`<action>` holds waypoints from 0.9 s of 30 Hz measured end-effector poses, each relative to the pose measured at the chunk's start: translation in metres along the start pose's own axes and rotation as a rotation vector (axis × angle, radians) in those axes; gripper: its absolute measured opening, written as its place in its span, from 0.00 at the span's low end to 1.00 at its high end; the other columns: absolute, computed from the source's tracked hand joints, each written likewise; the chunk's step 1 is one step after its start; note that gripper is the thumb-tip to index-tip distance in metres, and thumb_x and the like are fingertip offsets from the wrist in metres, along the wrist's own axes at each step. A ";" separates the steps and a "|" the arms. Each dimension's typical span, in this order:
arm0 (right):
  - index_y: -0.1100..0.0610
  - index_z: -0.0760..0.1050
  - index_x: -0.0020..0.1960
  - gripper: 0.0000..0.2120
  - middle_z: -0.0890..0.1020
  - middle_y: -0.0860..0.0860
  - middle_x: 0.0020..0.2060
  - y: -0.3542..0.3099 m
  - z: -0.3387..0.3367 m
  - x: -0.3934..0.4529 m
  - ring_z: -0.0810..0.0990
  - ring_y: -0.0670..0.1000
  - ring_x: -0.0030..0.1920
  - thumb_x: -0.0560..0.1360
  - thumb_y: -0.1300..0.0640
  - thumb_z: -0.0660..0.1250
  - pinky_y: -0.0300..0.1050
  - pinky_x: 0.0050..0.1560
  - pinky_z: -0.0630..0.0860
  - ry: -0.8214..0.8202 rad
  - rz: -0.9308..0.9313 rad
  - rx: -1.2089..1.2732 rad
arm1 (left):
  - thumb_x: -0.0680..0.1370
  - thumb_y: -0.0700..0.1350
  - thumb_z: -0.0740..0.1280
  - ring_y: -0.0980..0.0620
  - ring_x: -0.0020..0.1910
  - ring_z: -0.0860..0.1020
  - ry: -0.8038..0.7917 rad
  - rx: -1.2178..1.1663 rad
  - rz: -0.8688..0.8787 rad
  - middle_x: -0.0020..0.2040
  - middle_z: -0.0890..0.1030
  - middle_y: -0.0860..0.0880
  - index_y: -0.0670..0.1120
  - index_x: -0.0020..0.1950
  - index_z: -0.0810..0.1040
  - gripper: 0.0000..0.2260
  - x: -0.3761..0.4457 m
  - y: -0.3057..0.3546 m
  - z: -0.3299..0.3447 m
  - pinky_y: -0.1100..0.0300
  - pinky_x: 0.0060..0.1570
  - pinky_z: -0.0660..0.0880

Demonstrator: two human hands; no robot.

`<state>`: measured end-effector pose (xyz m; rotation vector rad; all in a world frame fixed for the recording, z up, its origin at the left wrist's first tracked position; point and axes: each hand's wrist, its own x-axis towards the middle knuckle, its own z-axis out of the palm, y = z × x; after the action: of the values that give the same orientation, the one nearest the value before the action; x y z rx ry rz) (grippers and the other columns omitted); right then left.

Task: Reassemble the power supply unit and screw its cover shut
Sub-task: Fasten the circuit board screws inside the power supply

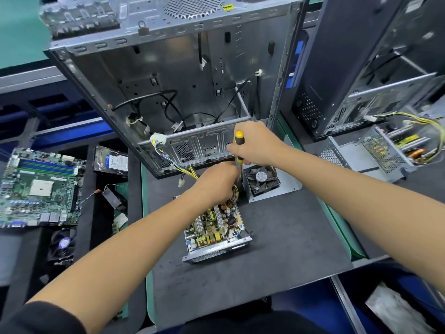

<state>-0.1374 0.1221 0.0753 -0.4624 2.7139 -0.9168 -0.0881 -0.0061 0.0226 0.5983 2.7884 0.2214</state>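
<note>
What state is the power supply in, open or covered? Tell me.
Open. The power supply unit shows its bare circuit board, and the fan cover stands apart beside it.

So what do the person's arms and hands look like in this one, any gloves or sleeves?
No gloves: the left hand and right hand are bare, as are both forearms. A dark sleeve shows on the left upper arm at the bottom edge. No watch, rings or markings visible.

A dark mat (277, 237) with green edging covers the counter (368, 260). Blue framing (72, 131) runs at nine o'clock; a teal surface (21, 32) lies at eleven o'clock.
</note>
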 end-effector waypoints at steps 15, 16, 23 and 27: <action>0.58 0.66 0.38 0.09 0.83 0.60 0.35 -0.008 0.017 -0.010 0.83 0.50 0.30 0.74 0.60 0.65 0.48 0.36 0.80 -0.091 -0.057 -0.027 | 0.75 0.59 0.67 0.50 0.36 0.75 -0.213 0.198 0.111 0.36 0.80 0.50 0.45 0.40 0.81 0.17 -0.025 -0.041 -0.009 0.58 0.35 0.70; 0.59 0.67 0.39 0.08 0.82 0.59 0.35 -0.007 0.018 -0.010 0.83 0.51 0.30 0.74 0.61 0.65 0.49 0.37 0.81 -0.092 -0.049 -0.027 | 0.75 0.62 0.65 0.49 0.33 0.74 -0.184 0.229 0.102 0.31 0.77 0.51 0.46 0.35 0.78 0.20 -0.022 -0.039 -0.009 0.58 0.33 0.68; 0.64 0.72 0.44 0.06 0.82 0.60 0.37 0.002 0.022 -0.015 0.83 0.56 0.36 0.73 0.61 0.65 0.52 0.40 0.80 -0.087 -0.022 -0.022 | 0.71 0.56 0.72 0.50 0.40 0.73 0.095 -0.197 -0.033 0.39 0.73 0.53 0.49 0.42 0.70 0.15 -0.012 -0.044 0.014 0.55 0.36 0.69; 0.62 0.72 0.45 0.06 0.80 0.56 0.36 0.005 0.030 -0.019 0.83 0.54 0.34 0.75 0.59 0.65 0.50 0.34 0.78 -0.120 -0.038 0.002 | 0.74 0.52 0.71 0.52 0.45 0.75 -0.043 -0.386 -0.080 0.45 0.77 0.54 0.51 0.50 0.76 0.09 -0.014 -0.056 0.028 0.57 0.44 0.70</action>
<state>-0.1115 0.1161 0.0511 -0.5524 2.6045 -0.8717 -0.0887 -0.0599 -0.0123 0.3900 2.6176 0.6991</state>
